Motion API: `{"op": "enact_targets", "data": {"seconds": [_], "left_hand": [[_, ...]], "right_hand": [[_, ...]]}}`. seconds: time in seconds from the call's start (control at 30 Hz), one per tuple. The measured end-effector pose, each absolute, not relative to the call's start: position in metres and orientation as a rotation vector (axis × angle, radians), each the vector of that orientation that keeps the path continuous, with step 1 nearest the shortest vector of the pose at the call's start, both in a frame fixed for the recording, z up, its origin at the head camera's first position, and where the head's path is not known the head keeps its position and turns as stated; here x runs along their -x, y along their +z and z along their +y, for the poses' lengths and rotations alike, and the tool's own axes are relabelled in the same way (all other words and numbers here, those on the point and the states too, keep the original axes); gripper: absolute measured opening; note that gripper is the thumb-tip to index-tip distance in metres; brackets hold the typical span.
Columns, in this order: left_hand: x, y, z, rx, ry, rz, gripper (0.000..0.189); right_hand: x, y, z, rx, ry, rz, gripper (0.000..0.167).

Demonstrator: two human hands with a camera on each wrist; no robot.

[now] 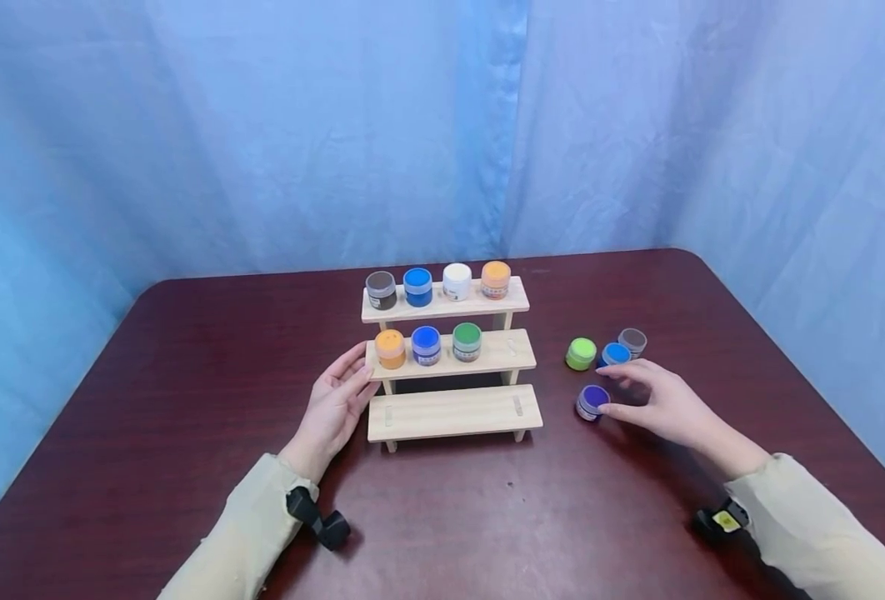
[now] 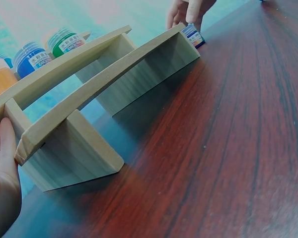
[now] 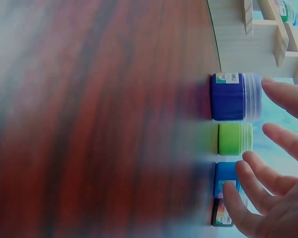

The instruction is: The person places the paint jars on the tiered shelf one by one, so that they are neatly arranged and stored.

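My left hand holds the left end of a three-tier wooden display stand, its thumb at the middle tier's front corner. My right hand is spread beside a dark purple paint jar, upright on the table. In the right wrist view the fingers are apart, one fingertip close to the purple jar's clear lid. Just behind stand a lime green jar, a blue jar partly covered by the fingers, and a dark brown jar.
On the top tier stand brown, blue, white and light orange jars. The middle tier bears orange, dark blue and green jars. Blue curtains hang behind the dark red table.
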State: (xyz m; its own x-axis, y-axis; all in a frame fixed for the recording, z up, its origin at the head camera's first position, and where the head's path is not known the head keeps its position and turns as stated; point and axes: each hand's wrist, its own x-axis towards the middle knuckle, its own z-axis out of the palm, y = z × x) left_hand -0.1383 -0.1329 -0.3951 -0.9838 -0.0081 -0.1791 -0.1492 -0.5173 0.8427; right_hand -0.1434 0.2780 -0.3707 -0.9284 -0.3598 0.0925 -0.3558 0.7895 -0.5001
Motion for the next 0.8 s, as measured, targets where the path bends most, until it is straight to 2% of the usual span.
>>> {"op": "enact_targets", "data": {"seconds": [0.4, 0.8], "left_hand": [[0.1385, -0.3955, -0.1333, 0.228, 2.651, 1.508, 0.051], [0.1382, -0.3949, -0.1335, 0.24, 2.652, 1.507, 0.051]], "right_hand": [[0.1438, -0.3706, 0.2691, 0.63, -0.825, 2.935, 0.044], [0.1443, -0.3732, 0.2699, 0.746, -0.863, 2.913, 0.028]]}}
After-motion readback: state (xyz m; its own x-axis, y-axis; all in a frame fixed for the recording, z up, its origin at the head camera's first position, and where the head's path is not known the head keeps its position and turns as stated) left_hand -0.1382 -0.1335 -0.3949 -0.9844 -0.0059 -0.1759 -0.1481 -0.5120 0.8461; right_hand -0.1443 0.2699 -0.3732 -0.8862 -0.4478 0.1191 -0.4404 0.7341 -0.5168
